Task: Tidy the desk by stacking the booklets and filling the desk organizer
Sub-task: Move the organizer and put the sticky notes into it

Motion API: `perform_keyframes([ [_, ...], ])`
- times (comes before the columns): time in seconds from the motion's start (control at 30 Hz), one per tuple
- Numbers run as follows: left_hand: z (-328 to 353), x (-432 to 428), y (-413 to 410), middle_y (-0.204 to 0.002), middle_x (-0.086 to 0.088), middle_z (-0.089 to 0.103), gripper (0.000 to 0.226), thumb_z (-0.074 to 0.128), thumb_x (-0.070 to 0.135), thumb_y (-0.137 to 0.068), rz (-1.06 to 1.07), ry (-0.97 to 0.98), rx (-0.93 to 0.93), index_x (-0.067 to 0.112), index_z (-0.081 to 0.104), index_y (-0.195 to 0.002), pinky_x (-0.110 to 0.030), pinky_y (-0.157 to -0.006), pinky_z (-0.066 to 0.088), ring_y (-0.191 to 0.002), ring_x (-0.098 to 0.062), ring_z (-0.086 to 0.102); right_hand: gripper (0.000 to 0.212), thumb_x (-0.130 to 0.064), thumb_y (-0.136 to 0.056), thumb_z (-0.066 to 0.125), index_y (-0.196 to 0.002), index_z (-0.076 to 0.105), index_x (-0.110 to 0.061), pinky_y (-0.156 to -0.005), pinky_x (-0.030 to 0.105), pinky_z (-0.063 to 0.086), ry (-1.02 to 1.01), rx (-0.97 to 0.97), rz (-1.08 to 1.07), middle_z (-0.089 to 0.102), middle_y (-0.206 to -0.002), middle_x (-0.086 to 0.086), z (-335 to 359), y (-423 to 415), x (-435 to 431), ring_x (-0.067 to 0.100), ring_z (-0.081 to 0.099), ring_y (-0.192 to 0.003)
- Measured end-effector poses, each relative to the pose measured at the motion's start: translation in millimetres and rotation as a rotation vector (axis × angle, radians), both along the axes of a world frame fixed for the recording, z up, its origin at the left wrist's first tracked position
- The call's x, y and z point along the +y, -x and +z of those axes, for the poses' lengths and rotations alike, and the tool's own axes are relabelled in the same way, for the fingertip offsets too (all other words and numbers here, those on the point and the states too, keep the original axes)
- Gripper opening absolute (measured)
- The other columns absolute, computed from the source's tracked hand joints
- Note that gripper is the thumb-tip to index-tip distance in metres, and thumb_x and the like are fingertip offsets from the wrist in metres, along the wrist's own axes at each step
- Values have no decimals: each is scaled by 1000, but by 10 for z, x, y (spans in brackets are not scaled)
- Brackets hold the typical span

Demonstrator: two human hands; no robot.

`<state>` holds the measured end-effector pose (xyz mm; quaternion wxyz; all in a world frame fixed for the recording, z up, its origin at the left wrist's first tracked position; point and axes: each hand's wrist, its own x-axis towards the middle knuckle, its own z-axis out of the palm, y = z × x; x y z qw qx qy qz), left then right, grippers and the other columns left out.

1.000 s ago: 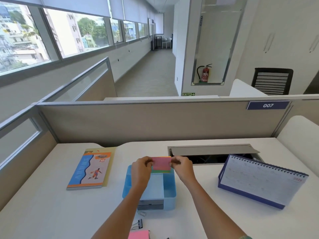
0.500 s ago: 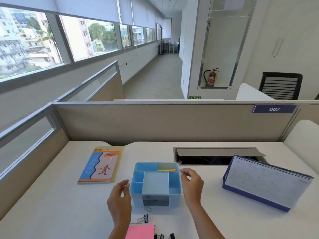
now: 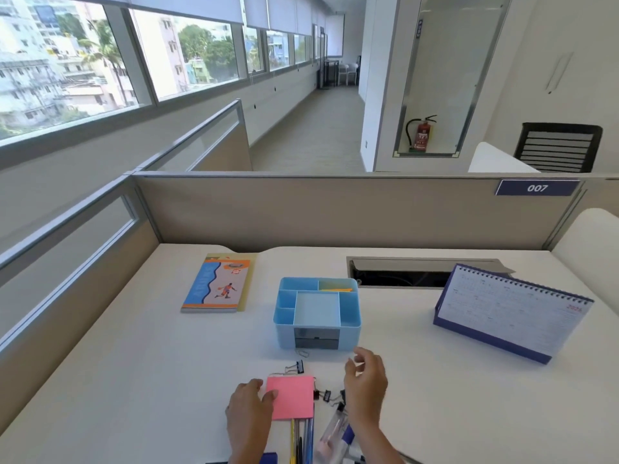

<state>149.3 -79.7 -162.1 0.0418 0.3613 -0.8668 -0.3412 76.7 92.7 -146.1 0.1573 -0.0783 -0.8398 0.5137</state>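
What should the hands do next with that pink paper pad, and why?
Probably the left hand should pinch the pink pad and lift it toward the blue organizer. Its fingers touch the pad's left edge, the right hand hovers nearby holding nothing, and the organizer's middle compartment looks bare.
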Motion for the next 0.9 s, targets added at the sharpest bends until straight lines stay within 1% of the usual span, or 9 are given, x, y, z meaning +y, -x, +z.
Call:
perform_keyframes([
  [0.07, 33, 64, -22, -119, 0, 59, 39, 59, 41, -88, -36, 68, -73, 21, 57, -122, -35, -96, 38, -111, -18, 54, 21, -10, -85, 66, -106, 64, -11, -80, 28, 47, -86, -151, 138, 58, -93, 0, -69, -104, -79, 21, 58, -93],
  [0.2, 93, 158, -62, -114, 4, 60, 35, 56, 46, -87, -92, 209, -211, 24, 55, -114, -34, -96, 36, -111, -17, 53, 43, -21, -89, 59, -131, 49, -16, -94, 25, 40, -387, -340, 444, 54, -123, 1, -86, -231, -244, 18, 42, -118],
  [0.33, 101, 186, -94, -113, 4, 62, 34, 61, 46, -84, -79, 172, -283, 24, 54, -109, -38, -102, 32, -112, -18, 53, 56, -11, -90, 52, -142, 35, -18, -102, 29, 36, -673, -305, 629, 46, -138, 3, -40, -305, -361, 22, 34, -125],
  [0.47, 135, 152, -109, -109, 5, 64, 31, 66, 43, -82, -39, 85, -328, 24, 54, -104, -41, -106, 25, -110, -16, 56, 67, -7, -86, 54, -146, 28, -22, -100, 35, 38, -792, -298, 704, 43, -139, 5, -11, -299, -380, 26, 33, -125],
  [0.57, 170, 159, -126, -102, 6, 65, 21, 65, 38, -83, -34, 54, -340, 27, 49, -89, -41, -107, 22, -108, -16, 58, 70, -6, -83, 54, -146, 30, -25, -99, 35, 38, -802, -313, 727, 43, -133, 7, -3, -286, -371, 26, 33, -123],
  [0.63, 167, 162, -144, -98, 8, 63, 14, 63, 34, -83, -34, 34, -337, 30, 51, -82, -42, -106, 21, -108, -15, 57, 65, -6, -83, 54, -142, 37, -25, -99, 33, 38, -775, -308, 716, 43, -129, 6, -16, -275, -368, 25, 34, -121],
  [0.7, 149, 149, -153, -106, 10, 61, 9, 62, 35, -83, -34, 32, -333, 34, 56, -90, -44, -106, 22, -111, -14, 52, 50, -8, -85, 52, -133, 50, -25, -98, 30, 38, -741, -268, 689, 46, -124, 4, -25, -258, -358, 22, 35, -119],
  [0.77, 127, 129, -154, -114, 8, 57, 19, 62, 39, -82, -36, 40, -348, 36, 55, -100, -46, -106, 23, -115, -15, 47, 35, -11, -88, 52, -120, 60, -24, -95, 26, 39, -680, -240, 656, 49, -119, 1, -26, -243, -340, 19, 36, -116],
  [0.9, 86, 109, -185, -116, 8, 54, 36, 65, 45, -81, -7, 33, -227, 34, 48, -111, -47, -104, 25, -116, -17, 47, 15, -13, -87, 58, -96, 67, -22, -82, 17, 42, -430, -292, 613, 57, -105, -2, -19, -198, -320, 10, 45, -101],
])
